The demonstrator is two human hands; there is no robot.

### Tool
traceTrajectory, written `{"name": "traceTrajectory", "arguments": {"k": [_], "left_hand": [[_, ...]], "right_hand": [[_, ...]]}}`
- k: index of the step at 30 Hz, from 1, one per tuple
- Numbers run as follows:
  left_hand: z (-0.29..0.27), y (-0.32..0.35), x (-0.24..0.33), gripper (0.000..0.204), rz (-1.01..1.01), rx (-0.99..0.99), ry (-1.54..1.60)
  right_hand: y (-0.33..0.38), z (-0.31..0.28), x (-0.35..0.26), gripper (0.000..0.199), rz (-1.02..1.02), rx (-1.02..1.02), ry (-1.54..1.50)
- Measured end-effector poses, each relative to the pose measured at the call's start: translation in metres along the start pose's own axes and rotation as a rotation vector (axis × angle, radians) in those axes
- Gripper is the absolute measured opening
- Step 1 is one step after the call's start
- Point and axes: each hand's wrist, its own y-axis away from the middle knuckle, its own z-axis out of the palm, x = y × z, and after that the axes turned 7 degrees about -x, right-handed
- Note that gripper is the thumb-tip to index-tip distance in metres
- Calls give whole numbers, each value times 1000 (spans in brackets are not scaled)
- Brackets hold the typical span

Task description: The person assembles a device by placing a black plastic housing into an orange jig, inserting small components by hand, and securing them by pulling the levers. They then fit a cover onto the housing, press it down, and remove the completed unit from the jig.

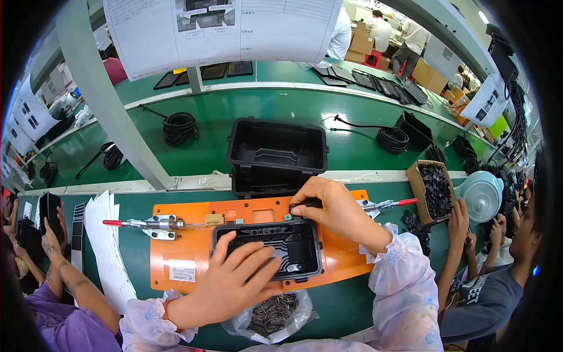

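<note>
A black open plastic box (305,239) sits in a cutout of an orange fixture board (346,249) in front of me. My left hand (226,281) rests over the box's near left side, fingers spread, with nothing visibly gripped. At the box's far right corner, my right hand (337,211) pinches a small black part (307,205) between thumb and fingers. What exactly that part is, I cannot make out. Toggle clamps with red handles flank the box: a left clamp (164,225) and a right clamp (375,207).
Beyond the board are stacked black boxes (275,144). A bag of small metal pins or screws (272,315) lies near me. To the right stand a carton of black parts (435,190) and a small fan (482,196). Co-workers' arms reach in from both sides. Coiled cables (179,129) lie behind.
</note>
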Motion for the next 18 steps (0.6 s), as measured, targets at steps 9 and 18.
{"name": "traceTrajectory", "arguments": {"k": [9,18], "left_hand": [[16,5,-3,50,57,-22,-41],[-27,20,-33,29,-181,203,10]], "right_hand": [[10,3,-20,15,83,6,113],[4,-19,-42,31,246,-208,-695]]}}
